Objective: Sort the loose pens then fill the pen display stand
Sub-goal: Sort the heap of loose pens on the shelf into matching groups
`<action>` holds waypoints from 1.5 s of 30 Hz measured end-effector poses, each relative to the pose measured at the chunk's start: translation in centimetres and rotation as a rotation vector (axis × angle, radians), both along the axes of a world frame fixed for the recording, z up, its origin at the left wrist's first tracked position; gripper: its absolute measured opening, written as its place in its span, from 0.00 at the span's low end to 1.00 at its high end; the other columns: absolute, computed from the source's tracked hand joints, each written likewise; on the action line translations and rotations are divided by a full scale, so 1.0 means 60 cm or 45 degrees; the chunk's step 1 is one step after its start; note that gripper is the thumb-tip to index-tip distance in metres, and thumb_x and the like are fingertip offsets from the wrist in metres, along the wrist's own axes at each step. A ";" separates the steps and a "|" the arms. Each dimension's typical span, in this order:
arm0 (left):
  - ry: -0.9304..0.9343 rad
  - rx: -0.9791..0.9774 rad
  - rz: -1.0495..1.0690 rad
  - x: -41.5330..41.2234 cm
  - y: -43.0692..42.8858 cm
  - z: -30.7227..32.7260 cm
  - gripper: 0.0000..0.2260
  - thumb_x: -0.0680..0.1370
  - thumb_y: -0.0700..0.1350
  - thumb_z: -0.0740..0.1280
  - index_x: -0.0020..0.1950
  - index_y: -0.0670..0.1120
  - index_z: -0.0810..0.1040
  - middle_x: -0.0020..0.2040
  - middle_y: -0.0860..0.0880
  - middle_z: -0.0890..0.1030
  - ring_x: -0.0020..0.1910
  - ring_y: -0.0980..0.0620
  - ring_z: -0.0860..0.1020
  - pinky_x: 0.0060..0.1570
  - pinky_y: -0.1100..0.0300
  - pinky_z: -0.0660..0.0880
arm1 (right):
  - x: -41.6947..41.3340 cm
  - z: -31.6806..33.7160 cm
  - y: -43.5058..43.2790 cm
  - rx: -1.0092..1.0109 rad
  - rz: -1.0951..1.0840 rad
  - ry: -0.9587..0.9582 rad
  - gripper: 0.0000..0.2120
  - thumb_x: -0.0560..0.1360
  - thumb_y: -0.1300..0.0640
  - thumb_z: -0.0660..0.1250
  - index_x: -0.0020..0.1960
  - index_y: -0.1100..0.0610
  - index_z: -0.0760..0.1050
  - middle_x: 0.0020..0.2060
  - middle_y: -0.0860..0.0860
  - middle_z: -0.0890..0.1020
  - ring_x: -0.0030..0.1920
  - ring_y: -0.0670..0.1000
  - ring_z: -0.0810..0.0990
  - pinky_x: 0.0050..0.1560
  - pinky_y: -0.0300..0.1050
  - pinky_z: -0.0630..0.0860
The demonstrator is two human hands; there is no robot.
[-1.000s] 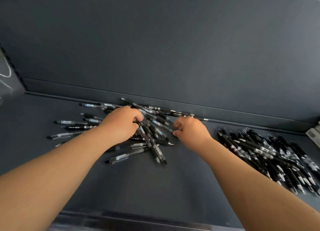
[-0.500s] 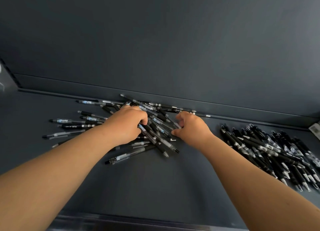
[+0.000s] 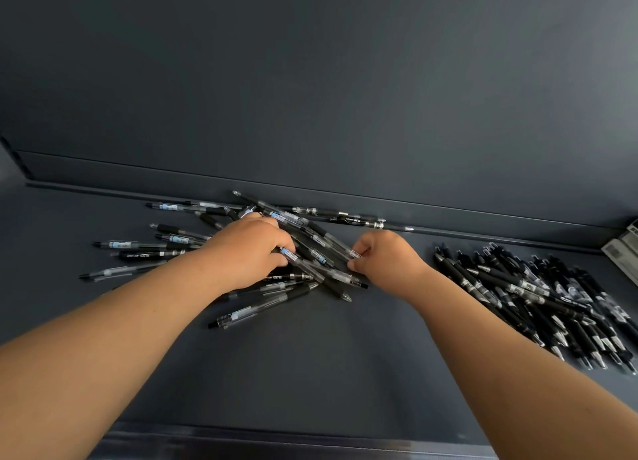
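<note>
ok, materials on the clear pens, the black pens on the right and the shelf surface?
Clear pens: likely glossy transparent plastic barrels; refills and labels show through. Their black grips look rubbery.
Black pens: probably opaque black plastic, with shiny silver tips that could be metal or plated.
Shelf surface: dark grey, matte, even. Painted metal or laminate, cannot tell.

Single head-worn wide-angle view, forward and down, close above the loose pens.
</note>
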State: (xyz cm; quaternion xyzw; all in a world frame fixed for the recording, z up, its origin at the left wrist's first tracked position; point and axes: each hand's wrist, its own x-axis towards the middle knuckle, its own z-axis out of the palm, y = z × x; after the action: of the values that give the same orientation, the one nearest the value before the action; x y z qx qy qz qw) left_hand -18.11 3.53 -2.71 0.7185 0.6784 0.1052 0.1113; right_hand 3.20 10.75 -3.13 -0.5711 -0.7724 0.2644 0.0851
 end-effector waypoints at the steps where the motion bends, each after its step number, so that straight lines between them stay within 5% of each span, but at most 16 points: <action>1: -0.007 -0.004 -0.002 -0.001 -0.001 0.000 0.12 0.78 0.49 0.65 0.61 0.56 0.78 0.55 0.54 0.77 0.59 0.53 0.67 0.59 0.58 0.66 | 0.002 0.001 -0.001 -0.024 -0.008 0.032 0.06 0.72 0.55 0.71 0.48 0.55 0.78 0.38 0.49 0.79 0.41 0.50 0.77 0.42 0.41 0.73; 12: -0.385 -0.051 0.154 -0.014 -0.017 0.035 0.08 0.78 0.46 0.65 0.54 0.55 0.80 0.50 0.55 0.78 0.49 0.54 0.75 0.51 0.56 0.72 | 0.016 0.022 -0.009 -0.229 -0.129 0.418 0.04 0.74 0.60 0.69 0.40 0.56 0.78 0.34 0.52 0.78 0.31 0.48 0.70 0.33 0.40 0.67; 17: -0.566 -0.003 0.262 -0.020 -0.025 0.053 0.07 0.79 0.43 0.62 0.46 0.50 0.79 0.39 0.54 0.81 0.23 0.60 0.67 0.29 0.61 0.64 | 0.002 0.045 -0.011 -0.395 -0.187 0.763 0.06 0.75 0.63 0.68 0.41 0.55 0.78 0.35 0.51 0.83 0.34 0.48 0.75 0.34 0.38 0.68; 19: -0.655 -0.007 0.312 -0.023 -0.027 0.056 0.06 0.80 0.44 0.61 0.46 0.49 0.77 0.41 0.53 0.83 0.27 0.53 0.71 0.32 0.59 0.68 | -0.012 0.054 -0.015 -0.454 -0.170 0.863 0.06 0.76 0.64 0.66 0.44 0.55 0.78 0.35 0.49 0.83 0.36 0.47 0.77 0.37 0.39 0.69; 21: -0.755 -0.039 0.354 -0.025 -0.029 0.058 0.06 0.80 0.45 0.61 0.45 0.48 0.76 0.42 0.51 0.85 0.38 0.41 0.78 0.46 0.49 0.76 | -0.033 0.061 -0.019 -0.514 -0.148 0.956 0.06 0.77 0.65 0.65 0.45 0.56 0.78 0.37 0.50 0.84 0.37 0.46 0.77 0.39 0.40 0.69; 23: -0.860 -0.075 0.369 -0.024 -0.033 0.063 0.06 0.80 0.45 0.61 0.47 0.47 0.76 0.43 0.51 0.85 0.45 0.45 0.82 0.55 0.46 0.76 | -0.059 0.069 -0.026 -0.576 -0.127 1.029 0.07 0.77 0.66 0.64 0.47 0.56 0.78 0.39 0.51 0.83 0.37 0.46 0.77 0.37 0.38 0.70; 27: -1.060 -0.108 0.412 -0.017 -0.042 0.075 0.08 0.81 0.44 0.59 0.52 0.44 0.77 0.46 0.48 0.84 0.44 0.50 0.82 0.45 0.60 0.75 | -0.120 0.077 -0.046 -0.685 -0.049 1.151 0.06 0.77 0.66 0.64 0.48 0.58 0.78 0.38 0.52 0.84 0.38 0.48 0.81 0.40 0.39 0.76; 35: -1.391 -0.089 0.619 -0.055 -0.077 0.083 0.08 0.81 0.41 0.60 0.52 0.44 0.79 0.46 0.44 0.84 0.42 0.47 0.84 0.45 0.56 0.79 | -0.216 0.082 -0.076 -0.638 -0.005 1.102 0.02 0.76 0.63 0.68 0.46 0.58 0.79 0.33 0.51 0.80 0.30 0.46 0.73 0.31 0.37 0.71; 39: -1.409 -0.069 0.728 -0.089 -0.095 0.078 0.09 0.81 0.41 0.59 0.53 0.43 0.79 0.44 0.43 0.83 0.39 0.48 0.84 0.40 0.58 0.79 | -0.258 0.084 -0.088 -0.725 0.018 1.062 0.07 0.79 0.62 0.63 0.43 0.58 0.78 0.33 0.53 0.81 0.31 0.46 0.77 0.34 0.37 0.79; 45: -1.383 -0.005 0.858 -0.141 -0.120 0.071 0.05 0.80 0.44 0.64 0.51 0.47 0.79 0.45 0.45 0.83 0.36 0.51 0.82 0.41 0.58 0.79 | -0.326 0.075 -0.103 -0.621 0.120 0.938 0.03 0.77 0.64 0.66 0.45 0.59 0.76 0.34 0.54 0.82 0.30 0.45 0.80 0.31 0.35 0.78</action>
State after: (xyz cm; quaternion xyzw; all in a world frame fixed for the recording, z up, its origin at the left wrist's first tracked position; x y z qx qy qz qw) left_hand -26.56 -3.67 1.53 0.3099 0.7142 0.4823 0.4016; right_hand -16.33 4.59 1.39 -0.4064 -0.6308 0.6284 0.2052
